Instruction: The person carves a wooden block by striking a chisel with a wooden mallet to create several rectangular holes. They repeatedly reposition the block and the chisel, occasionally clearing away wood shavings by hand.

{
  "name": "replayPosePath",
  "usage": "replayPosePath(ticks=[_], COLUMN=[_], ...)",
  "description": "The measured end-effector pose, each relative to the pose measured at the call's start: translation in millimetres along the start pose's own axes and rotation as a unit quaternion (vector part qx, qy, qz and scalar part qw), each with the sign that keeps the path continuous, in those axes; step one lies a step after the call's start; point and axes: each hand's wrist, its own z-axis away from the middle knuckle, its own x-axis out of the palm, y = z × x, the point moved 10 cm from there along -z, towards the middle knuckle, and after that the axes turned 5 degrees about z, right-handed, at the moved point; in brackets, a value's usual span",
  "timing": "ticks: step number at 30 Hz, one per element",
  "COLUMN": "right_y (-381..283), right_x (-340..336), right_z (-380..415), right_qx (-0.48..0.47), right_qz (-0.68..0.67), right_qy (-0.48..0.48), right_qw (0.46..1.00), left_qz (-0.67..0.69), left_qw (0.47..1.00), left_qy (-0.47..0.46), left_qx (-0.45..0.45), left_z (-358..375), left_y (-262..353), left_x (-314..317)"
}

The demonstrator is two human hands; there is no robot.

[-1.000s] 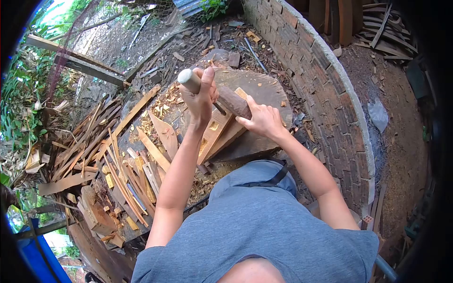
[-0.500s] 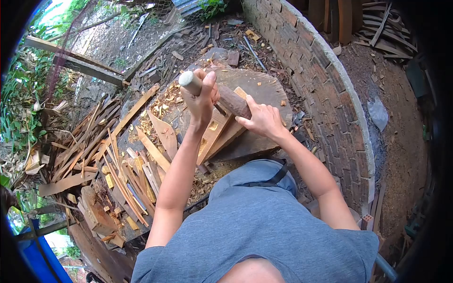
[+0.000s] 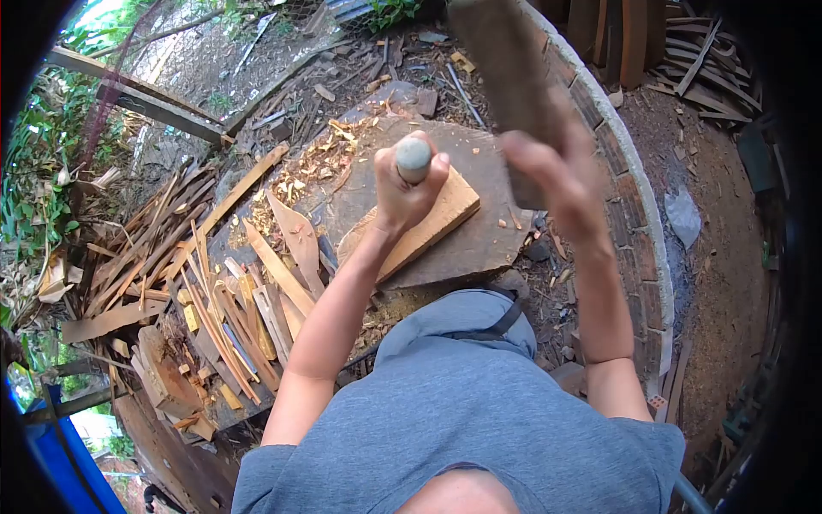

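Observation:
My left hand [image 3: 396, 199] is closed around the upright handle of a chisel [image 3: 413, 160], whose round butt end faces up at me. The blade is hidden below the fist. Beneath it, a pale wooden block [image 3: 438, 224] lies slantwise on a broad tree stump [image 3: 492, 176]. To the right, my right hand [image 3: 565, 184] grips a dark, heavy wooden mallet [image 3: 505, 64] raised well above the stump. Both hand and mallet are smeared by motion, and the mallet is apart from the chisel.
Wood chips [image 3: 295, 184] litter the stump's left side. Thin boards [image 3: 295, 231], sticks and offcuts [image 3: 171, 377] are heaped at the left. A curved low brick wall [image 3: 629, 206] runs along the right, with a stack of slats [image 3: 711, 60] beyond it.
My right hand has lifted the mallet up and to the right. My left hand has shifted right with the chisel, now held more upright. The wooden block has turned to a flatter slant.

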Motion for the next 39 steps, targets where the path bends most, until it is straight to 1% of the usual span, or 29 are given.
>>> replayPosePath(ticks=[2,3,4,5,7,8,10,11,13,14,15,16,18,19,20,21,23,25,27,29,30,31,32,33,34,35,37,38,39], right_y=[-26,-52,-73,-53,-16,-22,-66,-98,-102,-75,-37,-20,-41,-50,-69,-85,-61,1,-15,-55,-66,-63,-45,-15,-7,-16,-41,-54,-74], right_x=[-11,-9,0,27,39,35,19,8,1,29,42,36,21,15,6,-2,5,19,8,-11,-16,-14,13,29,25,19,10,1,-6], right_z=[10,17,28,24,22,18,14,15,21,13,15,12,7,8,8,10,10,6,-3,-4,-4,-3,-6,-3,-4,-7,-11,-11,-8], right_qx=[-0.021,-0.144,-0.261,-0.206,-0.109,-0.112,-0.183,-0.267,-0.323,-0.225,-0.12,-0.082,-0.11,-0.125,-0.191,-0.24,-0.169,0.026,-0.045,-0.155,-0.197,-0.195,-0.139,-0.074,-0.118,-0.121,-0.134,-0.169,-0.284], right_qz=[-0.048,0.062,0.171,0.337,0.447,0.451,0.314,0.232,0.149,0.314,0.466,0.443,0.43,0.409,0.355,0.247,0.348,0.448,0.477,0.274,0.115,0.111,0.314,0.502,0.411,0.414,0.389,0.294,0.132], right_qy=[0.023,0.012,0.001,-0.115,-0.193,-0.185,-0.115,-0.034,0.065,-0.069,-0.194,-0.196,-0.166,-0.144,-0.083,-0.008,-0.053,-0.207,-0.17,-0.038,0.051,0.052,-0.065,-0.176,-0.146,-0.139,-0.123,-0.072,0.055], right_qw=[0.998,0.988,0.95,0.912,0.867,0.866,0.925,0.935,0.932,0.92,0.855,0.871,0.88,0.892,0.911,0.939,0.921,0.87,0.861,0.948,0.972,0.973,0.937,0.844,0.892,0.891,0.903,0.938,0.948], left_qz=[0.009,0.013,0.006,0.009,0.073,0.076,0.006,-0.017,-0.003,-0.006,0.008,0.024,0.043,0.03,0.016,-0.087,-0.06,-0.019,-0.013,0.014,-0.008,-0.012,0.0,0.014,0.012,0.014,0.066,0.09,0.041], left_qw=[1.0,1.0,0.997,0.997,0.994,0.994,0.996,0.997,0.999,0.999,0.998,0.996,0.992,0.996,0.999,0.992,0.993,0.999,0.999,0.998,0.998,0.998,1.0,0.998,0.997,0.997,0.993,0.991,0.995], left_qy=[0.01,0.021,0.053,0.048,0.084,0.08,-0.012,-0.01,-0.019,-0.017,-0.001,0.01,0.028,0.025,0.021,-0.018,0.014,0.004,0.034,0.037,0.031,0.03,0.026,0.022,0.061,0.058,0.071,0.072,0.063], left_qx=[-0.005,-0.007,0.054,0.057,0.014,0.021,0.093,0.07,0.04,0.04,0.062,0.081,0.112,0.078,0.044,0.084,0.097,0.025,0.03,-0.05,-0.049,-0.051,0.0,0.054,0.034,0.041,-0.062,-0.07,-0.058], left_z=[-1,-4,-1,-1,3,-6,-9,-10,-8,-6,-8,-8,-15,-13,-15,-14,-14,-16,-26,-17,-16,-13,-12,-13,-17,-22,-16,-14,-13], left_y=[-7,-8,6,-3,-39,-35,-7,5,-10,-7,0,6,10,-5,-10,2,16,-37,-19,-35,-34,-38,-35,-23,-24,-19,-36,-34,-31], left_x=[0,-1,-6,-2,-6,-6,5,12,15,15,14,14,13,13,12,17,15,5,3,-2,-1,-1,1,4,-5,-6,-16,-15,-15])
